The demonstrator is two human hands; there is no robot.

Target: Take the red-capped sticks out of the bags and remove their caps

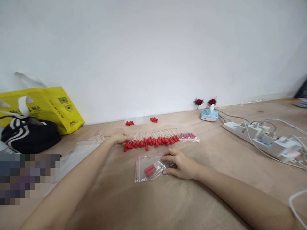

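Many thin pale sticks with red bulb-shaped tips (157, 140) lie side by side in a long row on the brown table covering. At the row's left end is my left hand (119, 138), its fingers closed on a red-tipped stick. A clear zip-lock bag (141, 159) lies flat in front of the row, with red pieces (150, 170) inside it. My right hand (181, 163) rests over the right end of this bag, thumb and curved fingers gripping the plastic. The fingertips of my left hand are partly hidden among the sticks.
Behind the row lie clear bags with small red pieces (129, 123); another filled bag (189, 135) lies right. More clear bags (80, 153) are under my left forearm. A yellow bag (59, 108), black pouch (31, 135), tissue pack (209, 115) and power strip (254, 139) with cables surround this.
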